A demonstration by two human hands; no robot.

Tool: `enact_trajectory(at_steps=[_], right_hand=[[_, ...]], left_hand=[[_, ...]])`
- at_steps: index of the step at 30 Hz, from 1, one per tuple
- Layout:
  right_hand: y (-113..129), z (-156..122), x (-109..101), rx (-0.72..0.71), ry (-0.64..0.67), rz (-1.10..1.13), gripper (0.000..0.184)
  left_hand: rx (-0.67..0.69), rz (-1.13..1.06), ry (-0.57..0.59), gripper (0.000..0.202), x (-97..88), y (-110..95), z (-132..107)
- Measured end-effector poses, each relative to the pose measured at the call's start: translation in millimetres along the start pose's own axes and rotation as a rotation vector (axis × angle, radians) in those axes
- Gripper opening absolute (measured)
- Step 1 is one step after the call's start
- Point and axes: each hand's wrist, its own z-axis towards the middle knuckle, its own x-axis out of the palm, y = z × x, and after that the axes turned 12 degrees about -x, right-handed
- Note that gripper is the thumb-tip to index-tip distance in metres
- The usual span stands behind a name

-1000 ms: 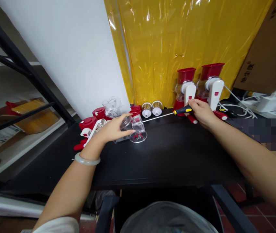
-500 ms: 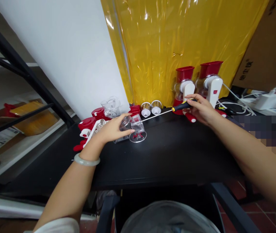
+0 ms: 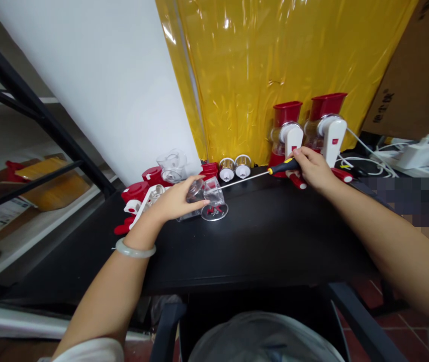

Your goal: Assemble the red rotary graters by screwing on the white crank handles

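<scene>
My left hand [image 3: 174,201] lies over a clear plastic housing [image 3: 208,203] resting on its side on the black table [image 3: 267,241], fingers curled round it. My right hand [image 3: 312,168] grips the black-and-yellow handle of a screwdriver [image 3: 263,174] whose long shaft points left toward the clear housing. The right hand is close in front of two upright red-and-white grinders [image 3: 287,136] [image 3: 327,130] at the back of the table.
Red and white loose parts [image 3: 139,198] and another clear housing [image 3: 171,166] lie at the table's back left. Two metal drum cutters [image 3: 236,167] stand by the yellow sheet [image 3: 274,65]. White cables and a power strip [image 3: 406,158] lie at the right. A black shelf frame [image 3: 44,120] stands at left.
My right hand with the screwdriver lifted slightly and shifted a little, then settled back near the grinders. My left hand stayed on the clear housing.
</scene>
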Motion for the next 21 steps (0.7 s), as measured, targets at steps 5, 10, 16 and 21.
enact_trajectory(at_steps=[5,10,16,21], right_hand=[[0.6,3.3,2.9,0.062,-0.056,0.186,0.02],[4.9,3.7,3.8,0.076,-0.039,0.353,0.017],[-6.8,4.5,1.4,0.035,-0.061,0.119,0.049],[-3.4,0.2,1.7,0.0,-0.04,-0.016,0.06]], left_hand=[[-0.013,0.005,0.001,0.082,0.8,0.3,0.4],[-0.031,0.01,0.001,0.083,0.6,-1.6,-0.1],[-0.002,-0.005,-0.011,0.081,2.4,0.7,1.6],[-0.013,-0.006,-0.004,0.081,1.3,-0.9,0.9]])
